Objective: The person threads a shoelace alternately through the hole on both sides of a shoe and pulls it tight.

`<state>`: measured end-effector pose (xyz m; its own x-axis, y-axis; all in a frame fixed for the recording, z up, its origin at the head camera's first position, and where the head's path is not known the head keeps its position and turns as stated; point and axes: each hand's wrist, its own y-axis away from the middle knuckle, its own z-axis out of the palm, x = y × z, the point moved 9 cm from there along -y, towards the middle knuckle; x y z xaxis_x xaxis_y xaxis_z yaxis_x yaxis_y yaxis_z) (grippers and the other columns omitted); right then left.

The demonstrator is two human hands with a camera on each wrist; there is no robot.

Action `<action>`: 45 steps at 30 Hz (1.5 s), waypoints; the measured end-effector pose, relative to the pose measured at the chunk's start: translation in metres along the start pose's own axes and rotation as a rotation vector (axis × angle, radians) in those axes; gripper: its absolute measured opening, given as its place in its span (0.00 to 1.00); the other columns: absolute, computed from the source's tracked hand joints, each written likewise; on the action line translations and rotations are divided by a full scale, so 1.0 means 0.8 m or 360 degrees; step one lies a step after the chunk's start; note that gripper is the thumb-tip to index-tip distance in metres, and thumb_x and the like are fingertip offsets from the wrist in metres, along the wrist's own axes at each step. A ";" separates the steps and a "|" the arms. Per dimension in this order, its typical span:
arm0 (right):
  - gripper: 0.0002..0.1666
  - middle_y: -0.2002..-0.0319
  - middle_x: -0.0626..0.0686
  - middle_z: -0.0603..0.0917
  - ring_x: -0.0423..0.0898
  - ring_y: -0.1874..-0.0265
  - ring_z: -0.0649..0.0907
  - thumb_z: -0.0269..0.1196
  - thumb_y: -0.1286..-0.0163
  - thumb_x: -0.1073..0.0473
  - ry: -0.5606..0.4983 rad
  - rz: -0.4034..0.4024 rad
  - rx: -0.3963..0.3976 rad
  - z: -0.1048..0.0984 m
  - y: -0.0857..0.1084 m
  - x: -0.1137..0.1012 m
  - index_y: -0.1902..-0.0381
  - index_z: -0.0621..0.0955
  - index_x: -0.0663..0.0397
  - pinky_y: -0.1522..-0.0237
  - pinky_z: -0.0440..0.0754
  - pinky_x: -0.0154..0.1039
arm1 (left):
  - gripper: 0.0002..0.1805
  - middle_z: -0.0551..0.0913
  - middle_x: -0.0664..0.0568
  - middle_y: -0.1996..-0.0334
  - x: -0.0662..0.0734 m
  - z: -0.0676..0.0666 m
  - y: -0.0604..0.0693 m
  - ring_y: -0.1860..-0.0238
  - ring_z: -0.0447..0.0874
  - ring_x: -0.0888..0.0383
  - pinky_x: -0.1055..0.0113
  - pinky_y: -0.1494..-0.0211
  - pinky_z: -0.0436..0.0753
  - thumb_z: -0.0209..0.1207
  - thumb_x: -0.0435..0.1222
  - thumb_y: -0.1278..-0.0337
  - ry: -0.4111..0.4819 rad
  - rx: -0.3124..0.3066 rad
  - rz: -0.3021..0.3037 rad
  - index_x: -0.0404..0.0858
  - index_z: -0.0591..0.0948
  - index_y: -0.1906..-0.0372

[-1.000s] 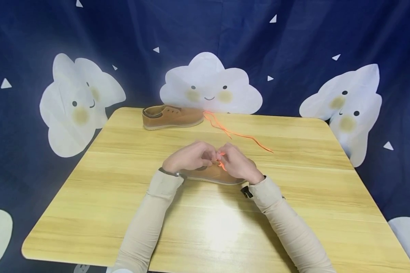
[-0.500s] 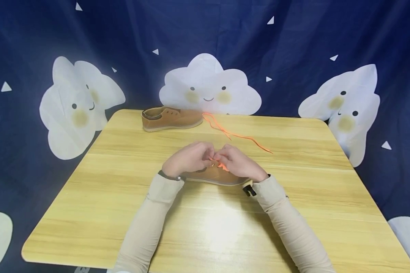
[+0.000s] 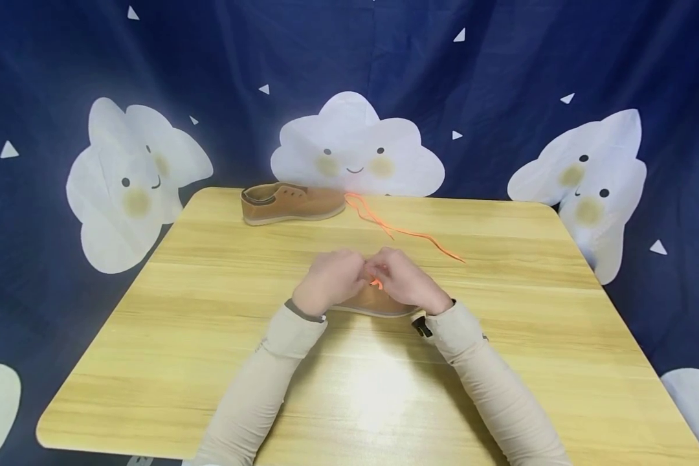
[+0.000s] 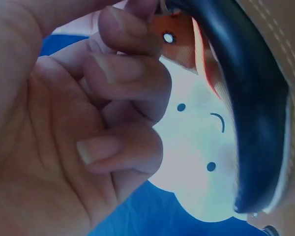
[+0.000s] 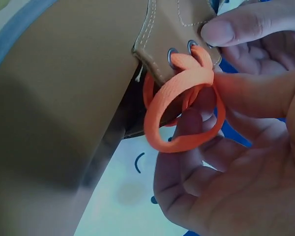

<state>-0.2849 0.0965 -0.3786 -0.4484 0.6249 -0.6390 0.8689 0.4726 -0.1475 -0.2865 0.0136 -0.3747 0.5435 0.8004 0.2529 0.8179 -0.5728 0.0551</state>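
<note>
A brown shoe [image 3: 375, 302] lies under both hands, its toe pointing right. My right hand [image 3: 406, 277] pinches an orange shoelace [image 5: 160, 105] between thumb and curled fingers; the lace bends into a loop beside the eyelet flap [image 5: 160, 44] and runs through two metal-ringed eyelets. Beside it, my left hand [image 3: 332, 278] holds the flap's edge, the thumb [image 5: 221, 32] on its outer face. In the left wrist view its other fingers [image 4: 128, 73] are curled near the dark-lined shoe opening [image 4: 250, 98]. The fingertips of both hands are partly hidden in the head view.
A second brown shoe [image 3: 294, 205], unlaced, stands at the table's back edge. Another orange lace [image 3: 410, 232] trails from its toe toward the right. The wooden table [image 3: 151, 362] stands before a dark blue curtain [image 3: 221, 52] with white clouds.
My left hand has shifted right and turned over, its wrist now closer to the right hand. My right hand has stayed nearly in place with the lace. The back shoe has not moved.
</note>
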 end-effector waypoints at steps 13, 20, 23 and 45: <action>0.48 0.35 0.69 0.76 0.64 0.35 0.75 0.75 0.36 0.48 0.0125 0.0324 -0.0302 -0.028 0.024 0.055 0.28 0.68 0.70 0.33 0.75 0.59 | 0.14 0.63 0.60 0.83 0.006 -0.008 0.005 0.80 0.63 0.62 0.67 0.77 0.63 0.64 0.34 0.36 0.0005 0.0039 -0.0011 0.46 0.75 0.76; 0.38 0.51 0.57 0.77 0.54 0.54 0.75 0.83 0.49 0.49 0.0491 0.0441 -0.0441 -0.006 0.025 0.066 0.46 0.79 0.59 0.54 0.76 0.46 | 0.15 0.63 0.60 0.84 0.010 -0.012 0.005 0.80 0.63 0.62 0.67 0.77 0.63 0.65 0.35 0.35 -0.0016 0.0057 0.0007 0.46 0.75 0.77; 0.38 0.51 0.56 0.77 0.54 0.55 0.76 0.84 0.51 0.49 0.0522 0.0482 -0.0406 -0.006 0.023 0.067 0.46 0.80 0.56 0.57 0.77 0.47 | 0.17 0.63 0.59 0.84 0.012 -0.016 0.008 0.80 0.63 0.61 0.67 0.77 0.63 0.64 0.33 0.36 -0.0033 0.0077 0.0011 0.46 0.73 0.79; 0.45 0.41 0.57 0.77 0.62 0.41 0.77 0.82 0.49 0.43 0.0600 0.0636 -0.0396 -0.001 0.024 0.075 0.37 0.77 0.52 0.44 0.79 0.66 | 0.15 0.67 0.61 0.84 0.013 -0.037 0.151 0.81 0.62 0.64 0.69 0.78 0.67 0.71 0.34 0.44 -0.0235 0.0015 0.0186 0.46 0.78 0.81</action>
<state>-0.2954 0.1438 -0.4192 -0.1801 0.9399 -0.2902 0.9306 0.2584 0.2594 -0.1873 -0.0522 -0.3368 0.6563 0.7460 0.1125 0.7488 -0.6624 0.0244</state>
